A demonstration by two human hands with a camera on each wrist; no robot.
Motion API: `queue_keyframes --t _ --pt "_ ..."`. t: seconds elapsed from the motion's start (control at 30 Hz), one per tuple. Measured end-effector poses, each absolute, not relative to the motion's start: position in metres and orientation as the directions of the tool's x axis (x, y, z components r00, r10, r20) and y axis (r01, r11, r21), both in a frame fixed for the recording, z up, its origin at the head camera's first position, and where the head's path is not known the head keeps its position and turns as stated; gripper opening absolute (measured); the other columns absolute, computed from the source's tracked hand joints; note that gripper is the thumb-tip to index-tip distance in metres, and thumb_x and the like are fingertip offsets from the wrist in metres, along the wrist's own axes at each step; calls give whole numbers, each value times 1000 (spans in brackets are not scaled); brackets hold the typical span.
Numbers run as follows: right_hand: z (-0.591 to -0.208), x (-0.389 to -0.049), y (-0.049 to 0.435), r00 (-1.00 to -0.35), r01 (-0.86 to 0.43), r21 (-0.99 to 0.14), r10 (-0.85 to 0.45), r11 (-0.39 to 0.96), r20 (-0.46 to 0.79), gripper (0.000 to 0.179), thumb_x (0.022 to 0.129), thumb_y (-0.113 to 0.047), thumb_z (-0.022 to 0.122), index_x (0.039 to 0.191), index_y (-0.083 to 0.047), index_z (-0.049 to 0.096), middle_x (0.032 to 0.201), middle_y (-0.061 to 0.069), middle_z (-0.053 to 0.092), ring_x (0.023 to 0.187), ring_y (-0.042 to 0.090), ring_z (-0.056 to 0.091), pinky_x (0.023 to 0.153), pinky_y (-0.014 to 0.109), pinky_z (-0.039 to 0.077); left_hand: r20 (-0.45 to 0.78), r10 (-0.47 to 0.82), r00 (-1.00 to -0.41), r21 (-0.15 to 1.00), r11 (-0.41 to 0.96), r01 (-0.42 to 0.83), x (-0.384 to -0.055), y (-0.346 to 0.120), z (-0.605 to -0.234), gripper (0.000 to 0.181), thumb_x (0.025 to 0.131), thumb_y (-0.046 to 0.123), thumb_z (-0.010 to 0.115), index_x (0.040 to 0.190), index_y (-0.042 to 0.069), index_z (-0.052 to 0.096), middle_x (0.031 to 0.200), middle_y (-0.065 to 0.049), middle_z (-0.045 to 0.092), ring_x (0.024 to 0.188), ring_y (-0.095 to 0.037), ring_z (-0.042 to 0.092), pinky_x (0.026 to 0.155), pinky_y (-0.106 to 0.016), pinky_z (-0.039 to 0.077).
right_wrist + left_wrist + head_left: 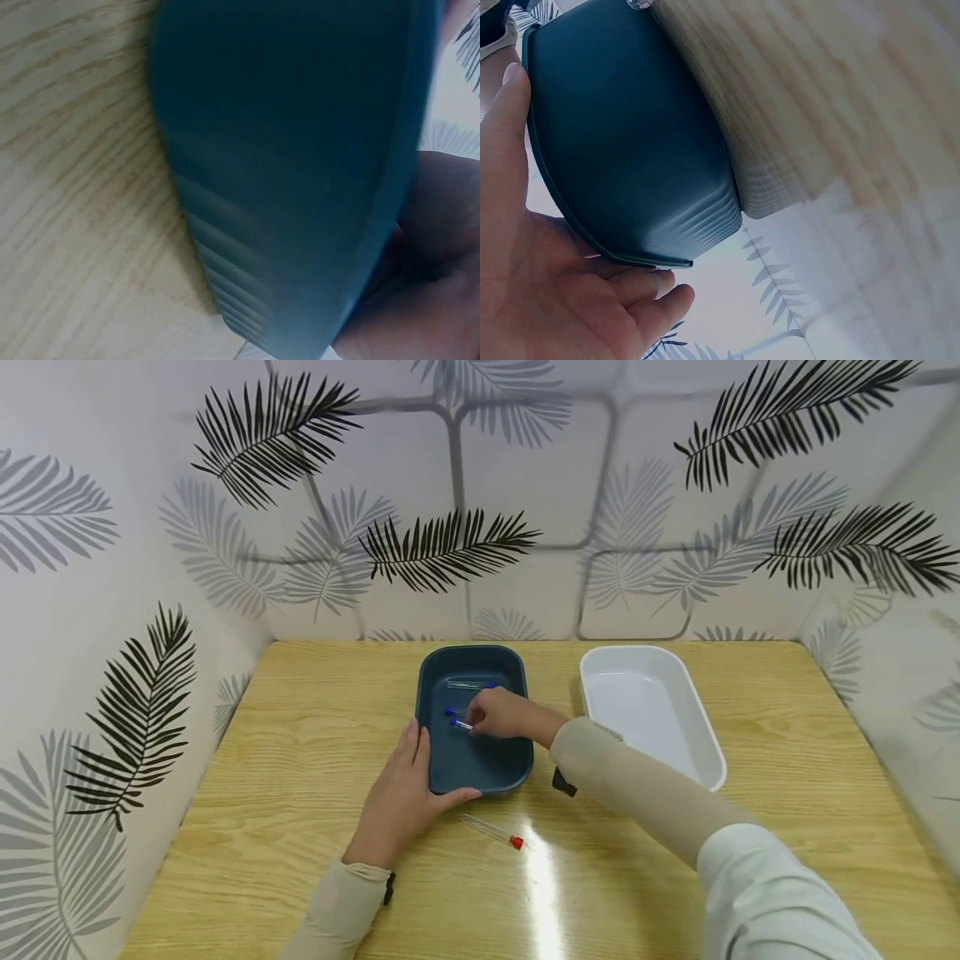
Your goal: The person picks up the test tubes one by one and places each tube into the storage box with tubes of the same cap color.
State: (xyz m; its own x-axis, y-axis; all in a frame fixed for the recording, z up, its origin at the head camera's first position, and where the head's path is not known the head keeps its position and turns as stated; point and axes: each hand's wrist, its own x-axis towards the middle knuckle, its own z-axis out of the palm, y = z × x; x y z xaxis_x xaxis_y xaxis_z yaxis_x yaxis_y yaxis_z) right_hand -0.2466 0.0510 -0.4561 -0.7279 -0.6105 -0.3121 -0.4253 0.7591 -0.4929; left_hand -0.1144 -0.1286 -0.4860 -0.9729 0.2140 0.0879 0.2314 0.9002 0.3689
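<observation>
A dark blue tray [480,768] stands on the table with several blue-capped test tubes inside. Over it reaches my right hand [506,713], whose fingertips pinch one clear test tube [462,725] with its blue cap pointing left. Just behind lies a second blue-capped tube [454,712], partly hidden by the fingers. Farther back in the tray is another tube [467,685]. My left hand [396,795] rests at the tray's front left corner, fingers extended along the side rim and thumb along the front. In the right wrist view the tray wall [285,150] hides the fingertips.
A white tray [637,693] stands to the right, behind the right forearm. On the table in front of the blue tray lies a test tube with a red cap [516,842]. A leaf-patterned wall [525,602] borders the wooden table [322,718] at the back.
</observation>
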Motion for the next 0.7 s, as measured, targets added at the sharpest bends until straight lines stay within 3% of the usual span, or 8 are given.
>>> queue_keyframes --t 0.7 --pt "-467 -241 43 -746 -432 -415 -576 801 -335 15 87 -15 66 101 -11 68 90 0 63 79 11 58 75 27 50 90 218 -972 375 897 236 -114 -128 -486 115 70 83 44 146 -1 21 153 -16 9 138 -28 17 106 -43 28"
